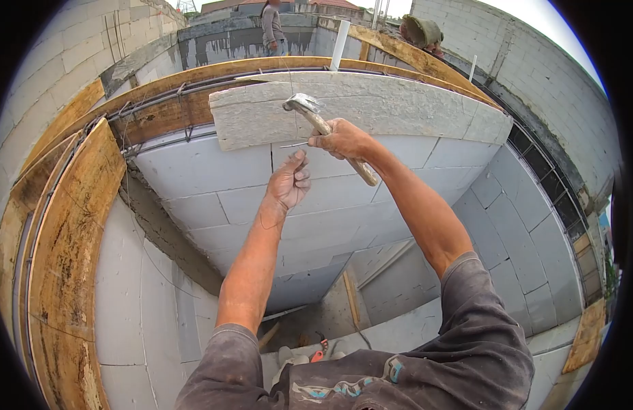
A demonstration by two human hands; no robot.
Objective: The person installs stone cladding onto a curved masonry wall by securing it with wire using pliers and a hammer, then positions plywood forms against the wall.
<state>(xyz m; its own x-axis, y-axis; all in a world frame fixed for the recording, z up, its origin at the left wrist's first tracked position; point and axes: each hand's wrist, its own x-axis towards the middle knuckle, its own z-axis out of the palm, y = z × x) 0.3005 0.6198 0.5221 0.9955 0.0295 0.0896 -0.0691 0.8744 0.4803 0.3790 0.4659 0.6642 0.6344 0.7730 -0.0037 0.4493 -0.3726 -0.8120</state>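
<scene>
My right hand point(344, 139) is closed around the wooden handle of a claw hammer point(310, 113), its metal head up and to the left. A thin nail point(292, 145) sticks out leftward from the fingertips of that same hand. Just below it is my left hand point(290, 183), fingers curled in and thumb up; whatever they pinch, if anything, is too small to make out. Behind the hammer, a grey, cement-stained board point(371, 106) lies along the top of the pale block wall point(316, 205). A thin line hangs down the board's face near the hammer head.
Wooden formwork boards point(74, 260) with steel bars point(173, 92) run along the wall tops. A white pipe point(340, 46) rises behind the board. Far back stands another person point(272, 29). Below me are a plank point(351, 299) and a red-handled tool point(318, 354).
</scene>
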